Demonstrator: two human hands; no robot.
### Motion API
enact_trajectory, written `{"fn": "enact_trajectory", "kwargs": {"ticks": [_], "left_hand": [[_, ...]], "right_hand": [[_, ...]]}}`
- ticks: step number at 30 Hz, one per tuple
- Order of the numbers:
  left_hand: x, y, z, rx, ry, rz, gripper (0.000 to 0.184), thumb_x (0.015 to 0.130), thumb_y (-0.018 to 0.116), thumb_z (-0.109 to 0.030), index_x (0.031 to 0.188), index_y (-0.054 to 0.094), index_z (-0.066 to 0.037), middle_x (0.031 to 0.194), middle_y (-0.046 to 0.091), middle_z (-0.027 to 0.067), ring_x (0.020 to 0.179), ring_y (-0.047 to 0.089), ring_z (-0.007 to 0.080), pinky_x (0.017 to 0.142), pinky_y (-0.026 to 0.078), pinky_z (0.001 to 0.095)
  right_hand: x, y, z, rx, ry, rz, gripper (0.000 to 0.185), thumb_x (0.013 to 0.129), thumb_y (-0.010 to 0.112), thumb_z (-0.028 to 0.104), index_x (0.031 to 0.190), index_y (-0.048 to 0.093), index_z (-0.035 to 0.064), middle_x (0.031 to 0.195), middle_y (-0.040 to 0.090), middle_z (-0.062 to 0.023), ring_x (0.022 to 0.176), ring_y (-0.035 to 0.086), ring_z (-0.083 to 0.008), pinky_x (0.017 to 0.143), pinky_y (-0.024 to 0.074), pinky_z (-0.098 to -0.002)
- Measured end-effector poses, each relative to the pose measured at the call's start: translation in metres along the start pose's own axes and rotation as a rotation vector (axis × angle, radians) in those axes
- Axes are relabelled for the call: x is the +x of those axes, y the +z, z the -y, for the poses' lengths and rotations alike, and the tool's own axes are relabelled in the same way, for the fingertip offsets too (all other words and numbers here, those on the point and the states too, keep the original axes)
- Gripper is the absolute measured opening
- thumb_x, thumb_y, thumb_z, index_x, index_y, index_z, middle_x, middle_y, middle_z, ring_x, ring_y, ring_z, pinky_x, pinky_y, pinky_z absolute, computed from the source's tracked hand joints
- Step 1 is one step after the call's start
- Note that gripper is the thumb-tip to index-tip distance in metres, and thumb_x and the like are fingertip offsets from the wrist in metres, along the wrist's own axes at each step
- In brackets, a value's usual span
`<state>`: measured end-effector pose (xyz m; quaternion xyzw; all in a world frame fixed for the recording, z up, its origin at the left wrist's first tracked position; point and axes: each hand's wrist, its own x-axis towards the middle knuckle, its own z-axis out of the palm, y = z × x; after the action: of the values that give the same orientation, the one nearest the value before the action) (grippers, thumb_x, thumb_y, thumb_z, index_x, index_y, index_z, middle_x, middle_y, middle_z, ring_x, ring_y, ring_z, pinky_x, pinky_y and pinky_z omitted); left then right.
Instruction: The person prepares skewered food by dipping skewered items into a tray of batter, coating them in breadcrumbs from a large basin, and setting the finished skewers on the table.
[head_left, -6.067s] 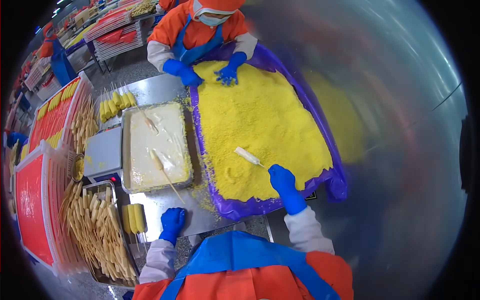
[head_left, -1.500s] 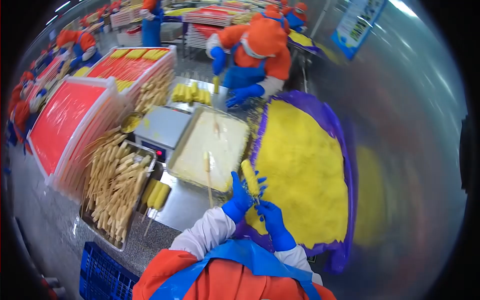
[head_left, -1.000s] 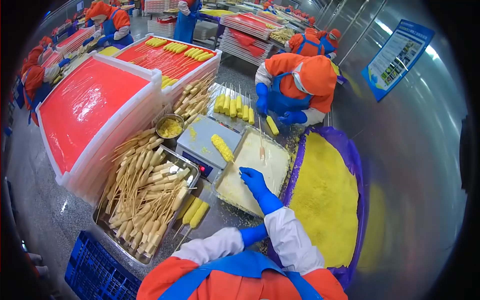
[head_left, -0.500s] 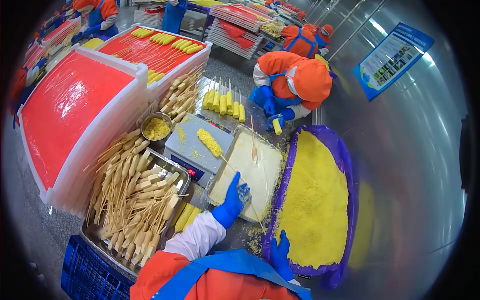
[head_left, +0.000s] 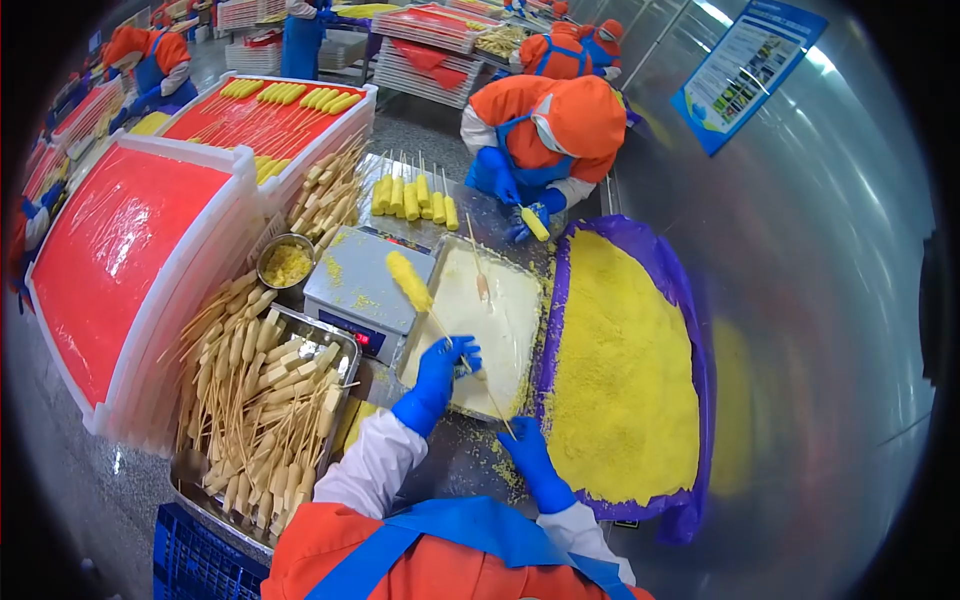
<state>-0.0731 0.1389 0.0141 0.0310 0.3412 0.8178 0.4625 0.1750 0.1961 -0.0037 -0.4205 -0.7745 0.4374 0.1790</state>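
Observation:
A yellow crumb-coated skewer (head_left: 408, 281) slants over the scale and the batter tray. My left hand (head_left: 445, 370), in a blue glove, is closed round the middle of its stick. At the stick's lower end, the fingers of my gloved right hand (head_left: 528, 455) close on the tip. Below the coated end is a digital scale (head_left: 365, 285) scattered with crumbs. White batter fills the metal tray (head_left: 478, 350) under my left hand, with another skewer (head_left: 482, 285) lying in it. Yellow crumbs (head_left: 630, 370) on purple sheeting (head_left: 690, 300) lie right of my right hand.
Uncoated skewers (head_left: 255, 400) heap in a metal tray at left, near a bowl of crumbs (head_left: 288, 262). Coated skewers (head_left: 412, 198) lie beyond the scale. Stacked red-lined trays (head_left: 130, 260) stand far left. Across the table, a co-worker (head_left: 550, 130) holds a yellow piece (head_left: 535, 223).
My right hand has moved from the edge of the crumb sheeting to the stick's lower end. The skewer's coated end has risen from the scale. The whole view has shifted slightly.

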Motion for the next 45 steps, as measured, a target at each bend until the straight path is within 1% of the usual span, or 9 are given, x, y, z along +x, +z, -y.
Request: {"fn": "enact_trajectory", "kwargs": {"ticks": [2, 3, 17, 20, 28, 31, 38, 40, 45], "left_hand": [[-0.029, 0.000, 0.017, 0.107, -0.113, 0.095, 0.029, 0.100, 0.050, -0.017, 0.119, 0.057, 0.003, 0.101, 0.066, 0.0123, 0.086, 0.066, 0.0226, 0.082, 0.056, 0.0370], [-0.039, -0.004, 0.030, 0.109, -0.114, 0.103, 0.029, 0.100, 0.050, -0.017, 0.119, 0.057, 0.003, 0.101, 0.066, 0.0123, 0.086, 0.066, 0.0226, 0.082, 0.056, 0.0370], [-0.093, -0.032, 0.105, 0.166, -0.305, 0.220, 0.025, 0.101, 0.045, -0.008, 0.121, 0.054, 0.005, 0.105, 0.064, 0.0160, 0.088, 0.065, 0.0216, 0.082, 0.056, 0.0357], [-0.095, -0.025, 0.104, 0.193, -0.309, 0.266, 0.025, 0.101, 0.045, -0.008, 0.121, 0.054, 0.004, 0.106, 0.064, 0.0162, 0.088, 0.065, 0.0220, 0.083, 0.056, 0.0354], [-0.112, -0.017, 0.099, 0.167, -0.323, 0.269, 0.025, 0.101, 0.045, -0.006, 0.122, 0.053, 0.004, 0.108, 0.064, 0.0171, 0.092, 0.065, 0.0218, 0.084, 0.055, 0.0339], [-0.121, -0.008, 0.106, 0.113, -0.325, 0.250, 0.026, 0.100, 0.047, -0.006, 0.123, 0.055, 0.002, 0.105, 0.065, 0.0143, 0.096, 0.065, 0.0221, 0.085, 0.055, 0.0340], [-0.140, 0.058, 0.188, 0.767, -0.069, 0.396, 0.031, 0.095, 0.054, -0.017, 0.123, 0.061, -0.005, 0.106, 0.069, 0.0150, 0.093, 0.067, 0.0232, 0.083, 0.053, 0.0365], [-0.128, 0.096, 0.178, 1.073, -0.150, 0.936, 0.025, 0.094, 0.057, -0.015, 0.116, 0.067, -0.006, 0.100, 0.072, 0.0113, 0.089, 0.069, 0.0205, 0.080, 0.054, 0.0342], [-0.097, 0.130, 0.230, 1.234, -0.160, 0.880, 0.024, 0.094, 0.058, -0.018, 0.112, 0.070, -0.009, 0.094, 0.072, 0.0125, 0.080, 0.070, 0.0216, 0.075, 0.054, 0.0330]], "right_hand": [[0.012, 0.001, 0.011, -0.043, 0.155, 0.080, 0.026, 0.090, 0.067, 0.022, 0.103, 0.061, 0.0008, 0.092, 0.066, -0.0127, 0.083, 0.062, -0.0211, 0.075, 0.0484, -0.0350], [0.017, 0.001, 0.002, -0.043, -0.051, -0.051, 0.020, 0.092, 0.064, 0.021, 0.098, 0.063, 0.0010, 0.081, 0.066, -0.0090, 0.075, 0.059, -0.0154, 0.069, 0.0472, -0.0327], [-0.039, -0.066, 0.121, 0.416, 0.009, -0.182, 0.011, 0.094, 0.061, 0.012, 0.103, 0.065, 0.0052, 0.071, 0.054, 0.0068, 0.057, 0.037, 0.0007, 0.051, 0.0285, -0.0179], [-0.037, -0.060, 0.135, 0.512, 0.155, -0.136, 0.011, 0.094, 0.060, 0.006, 0.104, 0.063, 0.0022, 0.090, 0.063, 0.0021, 0.072, 0.049, -0.0019, 0.064, 0.0398, -0.0180], [0.000, -0.030, 0.060, 0.611, 0.245, -0.134, 0.014, 0.093, 0.062, 0.012, 0.104, 0.063, 0.0023, 0.087, 0.061, 0.0012, 0.074, 0.051, -0.0051, 0.069, 0.0430, -0.0203], [-0.003, -0.019, 0.046, 0.199, 0.008, -0.228, 0.018, 0.094, 0.063, 0.017, 0.104, 0.063, 0.0014, 0.087, 0.063, -0.0005, 0.072, 0.056, -0.0068, 0.067, 0.0458, -0.0223], [-0.059, -0.076, 0.003, 0.467, 0.211, -0.156, 0.017, 0.092, 0.066, 0.014, 0.102, 0.065, 0.0008, 0.089, 0.068, -0.0065, 0.077, 0.065, -0.0144, 0.069, 0.0517, -0.0289], [-0.085, -0.134, -0.038, 0.224, -0.055, -0.372, 0.009, 0.090, 0.065, 0.009, 0.095, 0.066, 0.0010, 0.087, 0.069, -0.0077, 0.075, 0.065, -0.0189, 0.068, 0.0502, -0.0312], [-0.162, -0.297, -0.147, -0.655, -0.230, -0.323, 0.009, 0.088, 0.062, 0.007, 0.090, 0.068, 0.0011, 0.080, 0.066, -0.0121, 0.071, 0.062, -0.0288, 0.068, 0.0481, -0.0390]]}}
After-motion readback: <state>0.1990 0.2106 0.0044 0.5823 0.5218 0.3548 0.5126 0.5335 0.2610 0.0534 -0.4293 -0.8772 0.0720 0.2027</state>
